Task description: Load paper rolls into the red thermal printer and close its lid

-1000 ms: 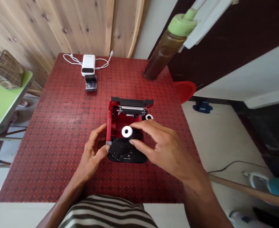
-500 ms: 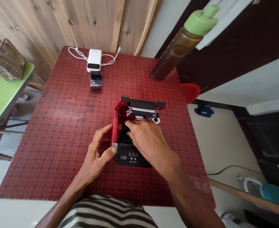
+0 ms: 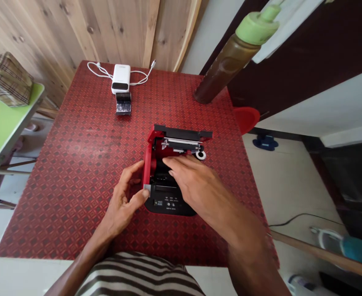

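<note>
Now: red printer [image 3: 168, 204] mid-desk [image 3: 76, 164], lid [image 3: 182, 132] up. Left hand [image 3: 123, 201] grip pinches its near left corner; right hand [image 3: 196, 185] grip open, fingers [image 3: 176, 164] flat inside.

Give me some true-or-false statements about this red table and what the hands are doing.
1. The left hand touches the printer on its left side. True.
2. The printer's lid is shut. False: the lid stands open.
3. The right hand lies over the printer's open compartment. True.
4. A power bank lies beside the left hand. False: the power bank lies at the far edge of the table.
5. The bottle has a red cap. False: the bottle has a green cap.
</note>
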### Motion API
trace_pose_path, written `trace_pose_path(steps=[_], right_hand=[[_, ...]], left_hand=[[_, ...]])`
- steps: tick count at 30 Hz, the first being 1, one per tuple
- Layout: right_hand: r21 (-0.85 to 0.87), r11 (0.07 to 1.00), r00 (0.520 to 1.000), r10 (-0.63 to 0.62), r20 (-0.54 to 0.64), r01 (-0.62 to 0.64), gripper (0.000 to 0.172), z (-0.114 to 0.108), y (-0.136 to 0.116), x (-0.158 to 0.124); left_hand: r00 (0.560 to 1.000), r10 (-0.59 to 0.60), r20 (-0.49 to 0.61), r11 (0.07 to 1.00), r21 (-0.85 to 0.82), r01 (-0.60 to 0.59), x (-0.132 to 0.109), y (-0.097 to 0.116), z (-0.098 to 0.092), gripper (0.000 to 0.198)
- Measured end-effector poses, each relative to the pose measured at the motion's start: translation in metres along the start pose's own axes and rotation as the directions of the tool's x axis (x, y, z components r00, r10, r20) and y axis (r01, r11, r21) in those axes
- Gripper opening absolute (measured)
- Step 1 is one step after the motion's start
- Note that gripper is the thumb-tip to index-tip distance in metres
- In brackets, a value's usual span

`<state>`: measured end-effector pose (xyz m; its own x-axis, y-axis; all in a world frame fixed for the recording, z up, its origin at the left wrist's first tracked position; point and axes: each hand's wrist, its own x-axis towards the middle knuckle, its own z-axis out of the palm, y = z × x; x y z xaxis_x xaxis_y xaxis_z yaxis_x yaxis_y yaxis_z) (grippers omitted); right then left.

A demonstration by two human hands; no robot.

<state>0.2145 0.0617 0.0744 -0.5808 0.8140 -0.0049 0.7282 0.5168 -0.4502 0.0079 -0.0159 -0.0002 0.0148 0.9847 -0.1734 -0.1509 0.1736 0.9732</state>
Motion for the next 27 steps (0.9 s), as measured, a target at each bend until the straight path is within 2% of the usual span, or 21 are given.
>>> trace_pose_path(steps=[4, 8, 14, 17, 19, 22, 25, 27], right_hand=[[0.151, 0.980, 0.991, -0.126, -0.034, 0.129, 0.018, -0.005, 0.004, -0.019], [0.242, 0.955, 0.984, -0.159, -0.080, 0.174, 0.018, 0.002, 0.009, -0.020], [0.233, 0.947, 0.972, -0.194, -0.135, 0.222, 0.019, 0.008, 0.014, -0.014], [0.196, 0.950, 0.950, -0.193, -0.245, 0.244, 0.021, 0.009, 0.013, -0.018], [0.147, 0.957, 0.921, -0.187, -0.342, 0.249, 0.020, 0.010, 0.011, -0.024], [-0.006, 0.976, 0.870, -0.199, -0.451, 0.220, 0.021, 0.015, 0.006, -0.039], [-0.164, 0.968, 0.826, -0.248, -0.506, 0.190, 0.019, 0.022, 0.000, -0.053], [-0.221, 0.957, 0.799, -0.281, -0.532, 0.190, 0.018, 0.028, -0.004, -0.060]], left_hand=[[1.000, 0.013, 0.001, 1.000, -0.008, -0.013, 0.000, -0.001, -0.001, 0.062], [0.999, 0.034, 0.005, 0.999, -0.008, -0.034, 0.002, -0.003, -0.001, 0.059], [1.000, 0.010, 0.016, 1.000, -0.011, -0.010, -0.001, -0.003, -0.004, 0.062], [1.000, -0.017, 0.005, 1.000, 0.011, 0.017, -0.002, 0.001, -0.011, 0.059], [0.999, 0.032, -0.033, 0.999, 0.043, -0.030, 0.003, 0.008, -0.018, 0.055], [0.977, 0.202, -0.075, 0.972, 0.136, -0.190, 0.026, 0.025, -0.022, 0.052], [0.933, 0.356, -0.055, 0.920, 0.197, -0.340, 0.058, 0.047, -0.013, 0.049], [0.922, 0.384, -0.047, 0.904, 0.223, -0.365, 0.076, 0.058, -0.003, 0.041]])
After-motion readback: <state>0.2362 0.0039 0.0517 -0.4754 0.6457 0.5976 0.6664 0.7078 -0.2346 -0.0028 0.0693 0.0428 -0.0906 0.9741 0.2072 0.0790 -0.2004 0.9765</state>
